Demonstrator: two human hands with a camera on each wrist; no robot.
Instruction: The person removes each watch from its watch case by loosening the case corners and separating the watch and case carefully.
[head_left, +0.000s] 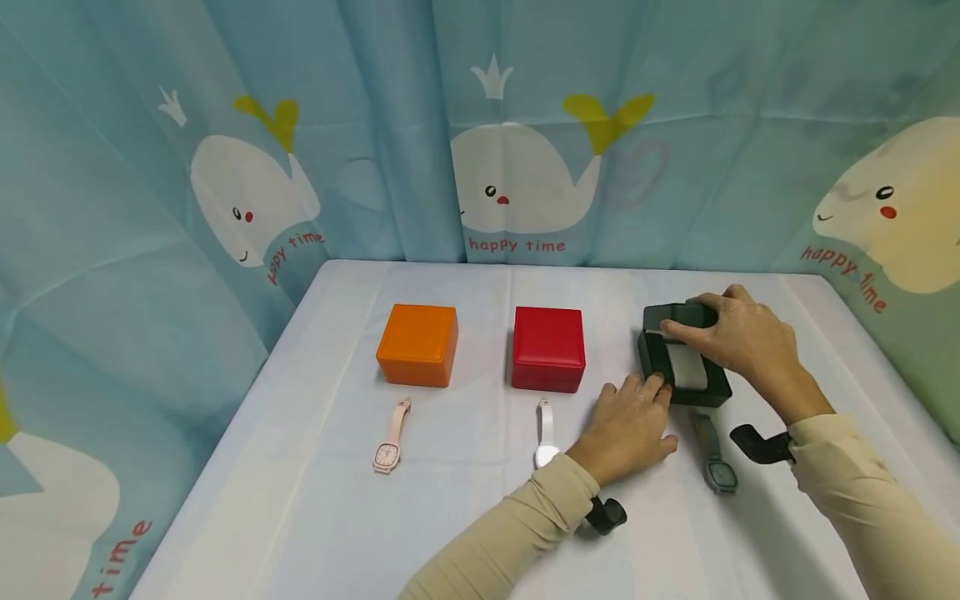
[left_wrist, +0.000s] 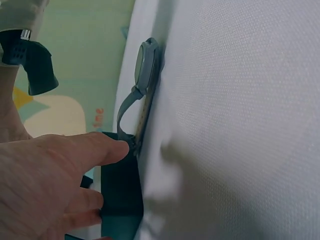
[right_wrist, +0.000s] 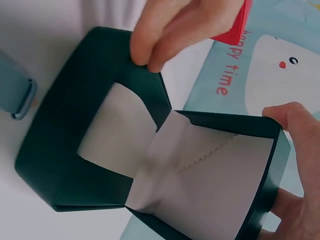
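A dark green watch box (head_left: 717, 385) stands at the right of the table with its lid (head_left: 658, 317) raised. A pale cushion (head_left: 686, 367) sits inside, and the lid's lining (right_wrist: 220, 175) is whitish. My right hand (head_left: 750, 337) holds the lid's edge between thumb and fingers. Fingertips of my left hand (head_left: 626, 425) rest on the left rim of the box base, its thumb apart from them. Just in front of the box lies a grey-green watch (head_left: 722, 475), its strap end close to the box in the left wrist view.
An orange box (head_left: 417, 343) and a red box (head_left: 548, 348) stand closed to the left. In front of them lie a pink watch (head_left: 388, 452) and a white watch (head_left: 547, 425), the latter partly covered by my left arm. A whale-print curtain (head_left: 397, 125) hangs behind the table.
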